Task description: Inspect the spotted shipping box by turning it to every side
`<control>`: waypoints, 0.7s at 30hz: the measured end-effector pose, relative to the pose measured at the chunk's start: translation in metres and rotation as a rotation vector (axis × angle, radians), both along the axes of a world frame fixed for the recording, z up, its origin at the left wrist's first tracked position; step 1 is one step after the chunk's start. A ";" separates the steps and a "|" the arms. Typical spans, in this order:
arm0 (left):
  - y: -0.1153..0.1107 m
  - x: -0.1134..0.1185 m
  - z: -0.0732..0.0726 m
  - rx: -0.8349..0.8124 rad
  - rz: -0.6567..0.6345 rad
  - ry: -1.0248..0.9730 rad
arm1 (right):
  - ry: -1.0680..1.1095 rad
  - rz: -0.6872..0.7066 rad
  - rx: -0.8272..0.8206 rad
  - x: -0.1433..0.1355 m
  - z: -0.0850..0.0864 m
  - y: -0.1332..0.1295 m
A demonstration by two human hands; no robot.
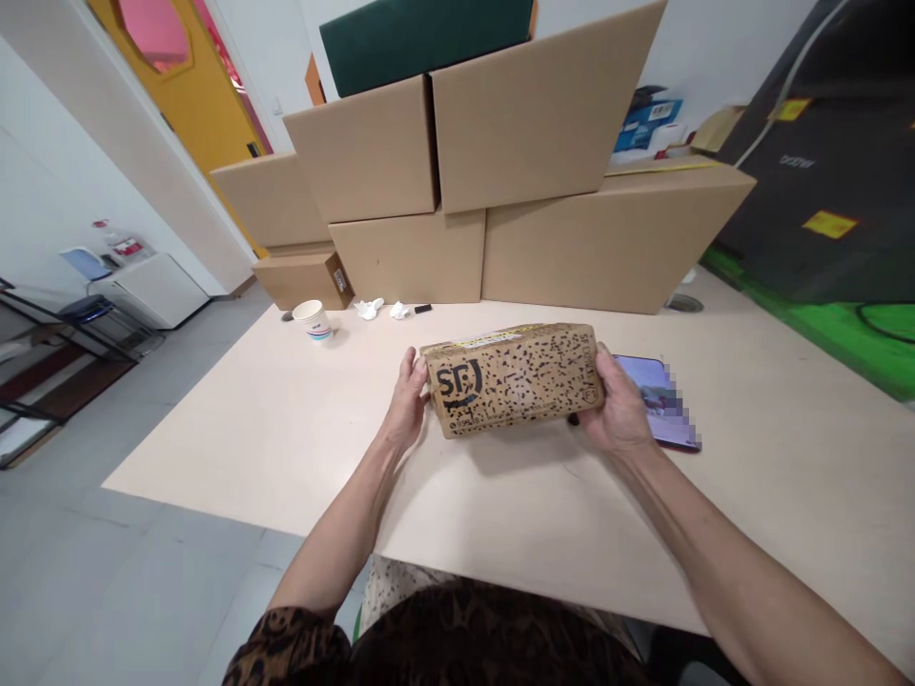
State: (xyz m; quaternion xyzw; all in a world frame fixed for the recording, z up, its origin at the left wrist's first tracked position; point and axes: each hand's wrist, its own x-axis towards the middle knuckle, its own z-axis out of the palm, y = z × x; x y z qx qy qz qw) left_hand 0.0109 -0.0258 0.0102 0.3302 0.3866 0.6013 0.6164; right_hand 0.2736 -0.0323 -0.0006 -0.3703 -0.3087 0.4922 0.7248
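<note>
A brown cardboard box [516, 383] with black speckles, a printed "SF" logo and a taped top is held up between my two hands, slightly tilted. Its shadow falls on the pale table [286, 429]. My left hand [410, 400] is against the box's left end, fingers behind the edge. At the right end my right hand [619, 405] grips the box, thumb on the near corner. Just beyond my right hand lies a phone [661, 400] with a lit screen, partly pixelated.
Large cardboard boxes [400, 257] are stacked along the table's back, a dark green box [429, 43] on top. A paper cup [313, 322], crumpled tissues [370, 309] and a small black item [423, 308] stand before them. A dark cover [822, 171] is at right.
</note>
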 end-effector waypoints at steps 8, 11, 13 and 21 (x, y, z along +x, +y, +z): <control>-0.005 0.003 0.020 0.182 -0.031 -0.011 | 0.027 -0.062 -0.081 0.013 -0.024 0.016; -0.012 0.009 0.022 0.192 -0.144 -0.026 | 0.021 -0.045 -0.117 0.006 -0.025 0.012; -0.014 0.010 0.021 0.188 -0.198 -0.035 | -0.002 -0.054 -0.105 0.001 -0.022 0.008; -0.009 0.006 0.021 0.191 -0.172 0.027 | -0.119 -0.078 -0.010 -0.002 -0.015 0.000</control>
